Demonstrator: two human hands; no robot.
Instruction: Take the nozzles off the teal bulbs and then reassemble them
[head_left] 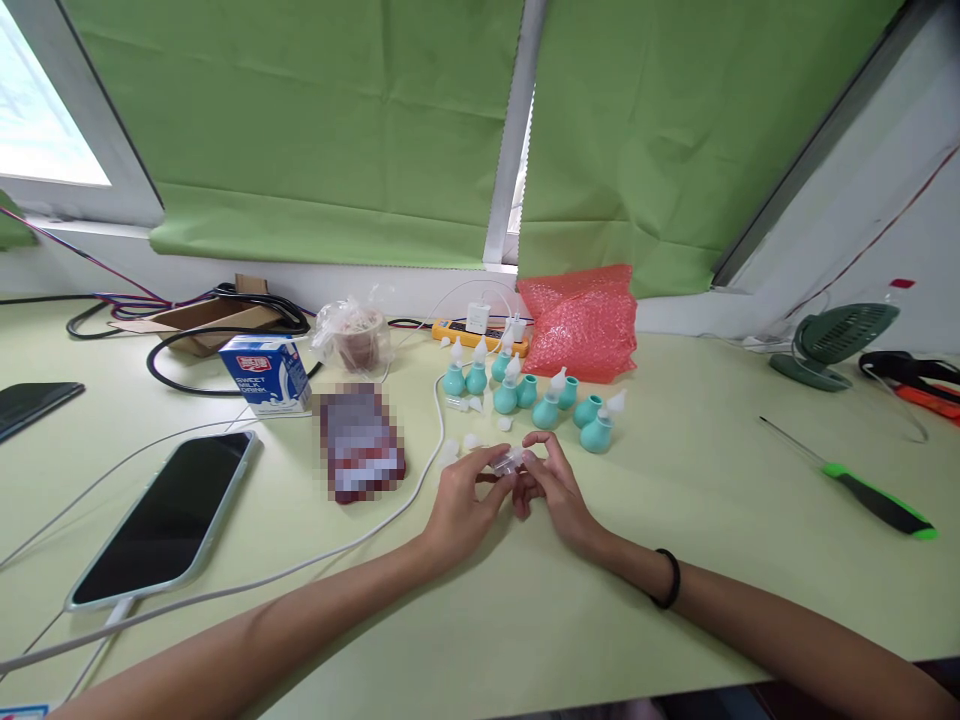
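My left hand (461, 500) and my right hand (551, 490) meet over the pale green table (675, 500), fingers pinched together on a small clear plastic tip (510, 461). Just beyond them stands a cluster of several teal rubber bulbs (551, 405), some topped with clear nozzles. A few loose clear tips (469, 440) lie on the table beside my left hand. My right wrist wears a black band.
A phone (169, 515) on a white cable lies at the left, with a milk carton (266, 375) and a blurred dark red pack (360, 440) behind it. A pink bubble-wrap bag (581, 320), power strip (480, 335), green-handled screwdriver (862, 490) and small fan (832, 345) sit further back and right.
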